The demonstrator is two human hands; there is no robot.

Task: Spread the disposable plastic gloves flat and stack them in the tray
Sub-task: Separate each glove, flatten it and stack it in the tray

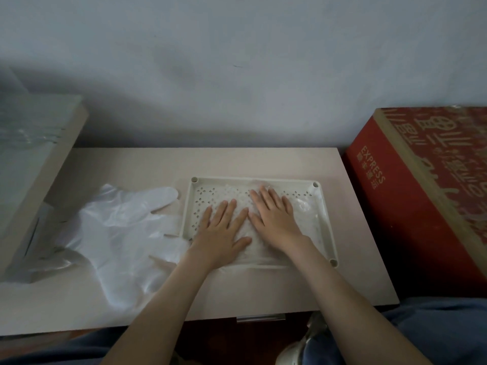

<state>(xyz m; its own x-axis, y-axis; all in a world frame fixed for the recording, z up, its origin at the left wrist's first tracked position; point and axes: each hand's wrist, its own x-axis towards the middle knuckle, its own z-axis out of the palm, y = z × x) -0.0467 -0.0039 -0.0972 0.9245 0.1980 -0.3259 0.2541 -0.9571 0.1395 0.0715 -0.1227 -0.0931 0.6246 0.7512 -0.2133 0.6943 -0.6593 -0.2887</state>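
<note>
A cream perforated tray [325, 222] lies on the small beige table [263, 293]. A clear plastic glove [305, 206] lies inside the tray, hard to make out against it. My left hand [221, 233] and my right hand [274, 217] both press flat on this glove, fingers straight and pointing away from me. To the left of the tray a pile of clear plastic gloves [116, 233] lies spread on the table, its fingers pointing toward the tray.
A red cardboard box [427, 185] marked EXPRESS stands right of the table. At the left a slanted board [39, 154] leans against the table, with clear plastic on it. A grey wall rises behind. My knees in blue trousers are below the front edge.
</note>
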